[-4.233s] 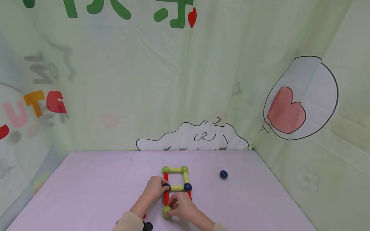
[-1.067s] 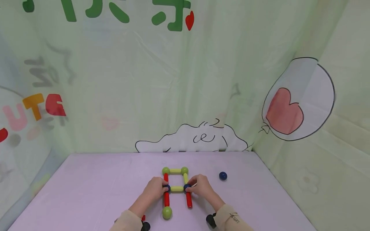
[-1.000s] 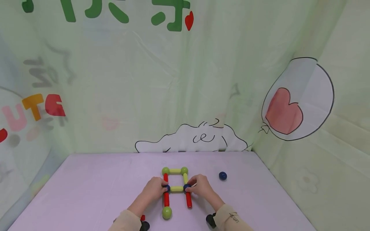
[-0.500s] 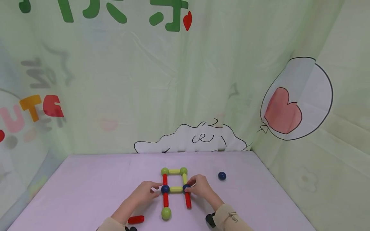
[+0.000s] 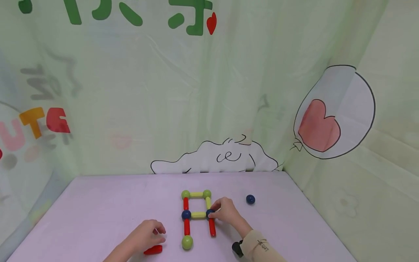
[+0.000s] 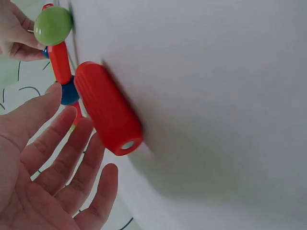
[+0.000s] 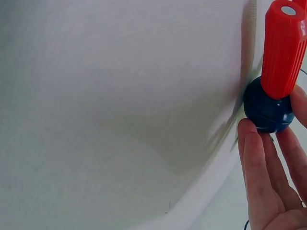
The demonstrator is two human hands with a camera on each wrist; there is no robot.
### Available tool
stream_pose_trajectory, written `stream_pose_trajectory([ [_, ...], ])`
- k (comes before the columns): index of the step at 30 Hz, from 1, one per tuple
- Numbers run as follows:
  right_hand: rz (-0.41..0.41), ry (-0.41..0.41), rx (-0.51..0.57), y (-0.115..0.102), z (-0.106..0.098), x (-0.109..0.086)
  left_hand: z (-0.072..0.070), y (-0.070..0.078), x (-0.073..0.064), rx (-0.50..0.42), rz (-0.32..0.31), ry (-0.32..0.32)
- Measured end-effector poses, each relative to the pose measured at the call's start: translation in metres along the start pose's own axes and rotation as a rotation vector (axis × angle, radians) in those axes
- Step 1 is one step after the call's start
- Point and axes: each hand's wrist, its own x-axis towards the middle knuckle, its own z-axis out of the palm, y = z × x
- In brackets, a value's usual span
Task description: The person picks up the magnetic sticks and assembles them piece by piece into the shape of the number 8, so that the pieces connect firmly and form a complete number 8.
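A flat frame of magnetic rods and balls lies on the table in the head view. Yellow rods [image 5: 198,215] and red rods [image 5: 187,227] join green balls [image 5: 185,195] and blue balls [image 5: 186,215]. My right hand [image 5: 229,213] pinches the right blue ball [image 7: 268,108] between thumb and fingers; a red rod [image 7: 285,50] extends from it, its near end free. My left hand [image 5: 145,236], fingers relaxed and apart, hovers beside a loose red rod [image 6: 109,108] left of the frame. Nothing is in its grasp. A green ball [image 5: 187,242] ends the frame's left red rod.
A loose blue ball [image 5: 250,199] lies on the pale table [image 5: 278,225], right of the frame. A printed curtain [image 5: 137,91] stands behind the table and along its sides. A black device [image 5: 237,249] sits at the right wrist.
My left hand has let go of the left blue ball and moved left and nearer, to the loose red rod. Earlier, my right hand went from the near green ball to the right blue ball.
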Motion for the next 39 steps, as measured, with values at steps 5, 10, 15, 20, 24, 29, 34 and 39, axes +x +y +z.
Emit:
stream_pose_trajectory([
  [5, 0.001, -0.007, 0.006, 0.002, 0.001, -0.001, 0.005, -0.008, -0.012, -0.004, 0.049, -0.01],
  [10, -0.003, -0.01, 0.004, 0.004, 0.002, -0.003, 0.007, -0.01, -0.019, -0.001, 0.043, -0.027],
  [15, 0.001, -0.016, 0.012, 0.003, 0.003, -0.004, 0.006, -0.004, -0.025, -0.037, -0.164, -0.079],
  [20, 0.021, -0.014, 0.013, 0.001, 0.002, -0.004, 0.005, 0.0, -0.033, -0.043, -0.283, -0.095],
  [24, 0.025, -0.009, 0.019, 0.0, 0.001, -0.004, 0.002, -0.001, -0.037, -0.031, -0.222, -0.102],
  [29, 0.029, 0.0, 0.021, -0.002, 0.0, -0.004, -0.003, -0.001, -0.037, 0.015, -0.09, -0.068],
  [34, 0.029, 0.005, 0.022, -0.003, -0.001, -0.002, -0.008, 0.002, -0.031, 0.056, -0.022, -0.048],
  [39, 0.034, 0.005, 0.01, -0.001, -0.001, 0.001, -0.01, 0.006, -0.027, 0.064, 0.084, -0.004],
])
